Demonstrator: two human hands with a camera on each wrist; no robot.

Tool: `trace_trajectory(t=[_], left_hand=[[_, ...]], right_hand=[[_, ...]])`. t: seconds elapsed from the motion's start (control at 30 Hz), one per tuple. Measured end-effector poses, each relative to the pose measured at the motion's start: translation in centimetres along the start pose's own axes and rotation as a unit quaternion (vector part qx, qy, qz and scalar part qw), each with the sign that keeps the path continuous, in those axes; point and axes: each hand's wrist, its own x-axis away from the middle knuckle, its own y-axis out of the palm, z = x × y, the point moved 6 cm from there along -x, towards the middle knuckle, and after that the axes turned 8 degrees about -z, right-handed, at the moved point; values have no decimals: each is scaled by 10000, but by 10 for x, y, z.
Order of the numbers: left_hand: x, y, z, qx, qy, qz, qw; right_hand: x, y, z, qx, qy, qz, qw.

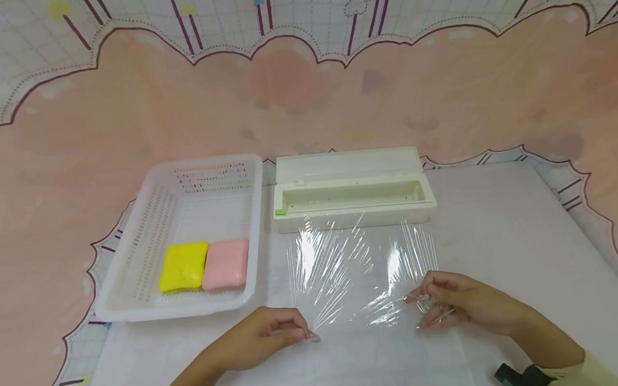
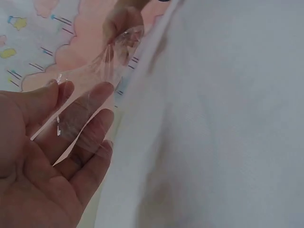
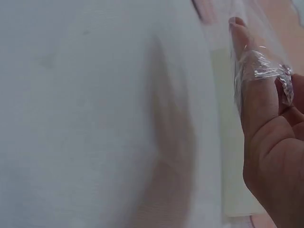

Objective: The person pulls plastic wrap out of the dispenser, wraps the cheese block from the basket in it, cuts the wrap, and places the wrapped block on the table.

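Note:
A sheet of clear cling film (image 1: 355, 273) stretches from the front of a cream dispenser box (image 1: 354, 220) toward me. My left hand (image 1: 267, 336) pinches the film's near left corner between thumb and forefinger. In the left wrist view the film (image 2: 78, 121) lies over the other fingers of that hand (image 2: 61, 142). On the near right corner, my right hand (image 1: 467, 301) pinches the film between thumb and fingers. Crumpled film (image 3: 266, 71) wraps over the fingertips of this hand (image 3: 270, 137) in the right wrist view. The box's lid (image 1: 347, 165) is raised.
Left of the box stands a white perforated plastic basket (image 1: 129, 313). Inside it, a yellow soap-like bar (image 1: 183, 267) lies beside a pink one (image 1: 226, 264). A small green piece (image 1: 280, 212) sits at the box's front left edge. White cloth (image 1: 515, 220) covers the table.

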Motion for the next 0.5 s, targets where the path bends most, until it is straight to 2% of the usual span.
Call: trace_trajectory(t=[0.1, 0.17, 0.33, 0.5], left_hand=[[0, 2, -14, -340, -298, 13, 9990], [-1, 2, -17, -664, -307, -23, 9973], [-4, 2, -13, -1614, -62, -116, 9868], [-4, 6, -14, -2526, 283, -96, 9671]], right_hand=[[-4, -4, 13, -123, 158, 18, 9998], [-6, -7, 19, -185, 223, 12, 9996], [-9, -15, 29, -176, 399, 56, 9990], [-8, -16, 36, -187, 563, 79, 9982]])
